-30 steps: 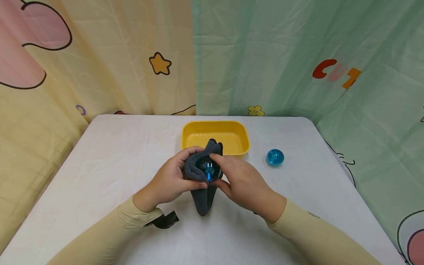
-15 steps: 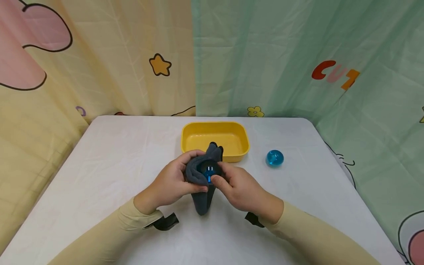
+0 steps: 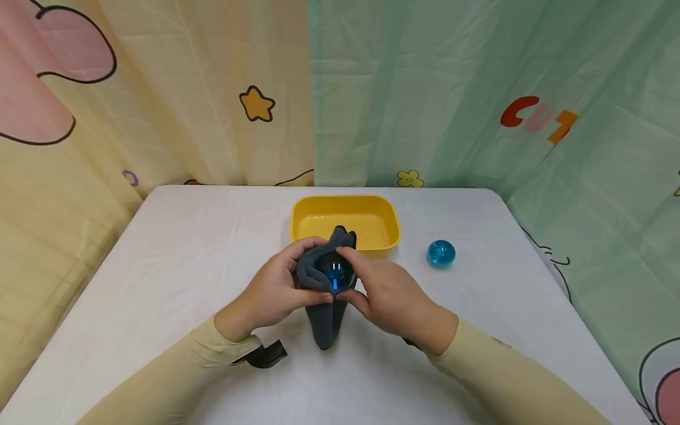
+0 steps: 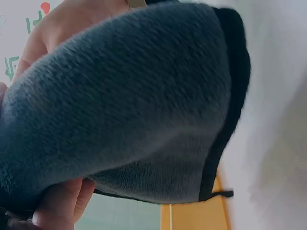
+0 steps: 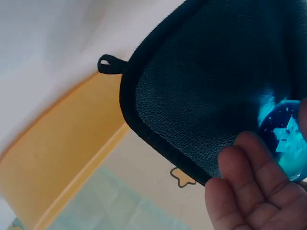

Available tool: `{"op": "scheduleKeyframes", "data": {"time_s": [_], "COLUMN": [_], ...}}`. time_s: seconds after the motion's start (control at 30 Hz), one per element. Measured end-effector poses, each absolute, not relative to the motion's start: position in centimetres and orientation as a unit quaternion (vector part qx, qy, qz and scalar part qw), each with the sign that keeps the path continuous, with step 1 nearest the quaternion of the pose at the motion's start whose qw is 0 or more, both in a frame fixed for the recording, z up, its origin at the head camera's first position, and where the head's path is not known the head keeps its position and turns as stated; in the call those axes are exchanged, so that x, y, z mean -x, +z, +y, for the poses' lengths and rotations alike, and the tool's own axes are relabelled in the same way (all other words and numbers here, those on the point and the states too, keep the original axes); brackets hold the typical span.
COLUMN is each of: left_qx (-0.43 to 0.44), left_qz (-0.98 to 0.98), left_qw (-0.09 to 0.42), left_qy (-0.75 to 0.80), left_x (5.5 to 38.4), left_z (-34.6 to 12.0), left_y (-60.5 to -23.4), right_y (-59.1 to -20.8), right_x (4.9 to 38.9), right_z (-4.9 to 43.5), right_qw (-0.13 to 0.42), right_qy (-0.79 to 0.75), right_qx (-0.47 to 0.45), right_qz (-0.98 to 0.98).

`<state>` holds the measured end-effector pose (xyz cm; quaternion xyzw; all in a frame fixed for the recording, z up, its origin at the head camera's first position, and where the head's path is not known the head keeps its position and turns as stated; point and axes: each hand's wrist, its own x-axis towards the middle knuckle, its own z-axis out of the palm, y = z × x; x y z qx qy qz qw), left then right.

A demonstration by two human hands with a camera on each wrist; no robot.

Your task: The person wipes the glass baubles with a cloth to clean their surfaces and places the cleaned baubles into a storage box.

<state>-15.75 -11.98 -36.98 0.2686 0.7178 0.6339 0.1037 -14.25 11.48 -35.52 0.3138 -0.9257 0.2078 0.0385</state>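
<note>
"What's behind the white table (image 3: 159,283) on my head view?"

"I've got a yellow curtain (image 3: 180,77) on the left, printed with an orange star (image 3: 257,104) and a pink shape (image 3: 79,47)."

"And my right side?"

"I see a green curtain (image 3: 404,88): red, pink and orange lettering (image 3: 533,124) high up, and a yellow flower (image 3: 410,179) just above the table's far edge."

"CU…" lettering (image 3: 539,119) on green curtain (image 3: 467,71)

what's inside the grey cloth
A glossy blue ball, partly wrapped: its top shows between the left hand and the right hand, which grips it. The grey cloth covers part of it, so anything deeper inside cannot be seen.
</note>
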Motion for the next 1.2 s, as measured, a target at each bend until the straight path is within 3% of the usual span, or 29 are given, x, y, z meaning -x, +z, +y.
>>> {"op": "scheduleKeyframes", "data": {"time_s": [0.27,0.43,0.6,0.83,0.93,1.03,1.2], "left_qx": [-0.265,-0.267,-0.255,-0.251,-0.253,-0.255,-0.256], "left_qz": [0.72,0.74,0.751,0.746,0.742,0.737,0.736], "left_qw": [0.108,0.095,0.079,0.082,0.088,0.097,0.11], "left_qy": [0.632,0.61,0.604,0.611,0.615,0.618,0.617], "left_x": [15.73,15.83,16.12,16.25,16.21,16.1,15.92], "left_z": [-11.87,-11.7,-11.7,-11.79,-11.88,-11.95,-11.98], "left_y": [-37.32,-37.5,-37.31,-37.34,-37.4,-37.45,-37.57], "right_y": [-35.98,-36.23,-35.91,-35.75,-35.55,-35.57,-35.94], "right_x": [14.51,14.43,13.95,14.25,14.44,14.61,14.87], "right_z": [11.64,11.43,11.28,11.16,11.31,11.52,11.86], "right_qw": [-0.103,-0.132,-0.114,0.02,0.034,-0.007,-0.138], "right_qy": [0.402,0.429,0.371,0.223,0.208,0.261,0.423], "right_qx": [-0.252,-0.246,-0.269,-0.287,-0.292,-0.281,-0.238], "right_qz": [-0.874,-0.859,-0.882,-0.931,-0.933,-0.924,-0.863]}}
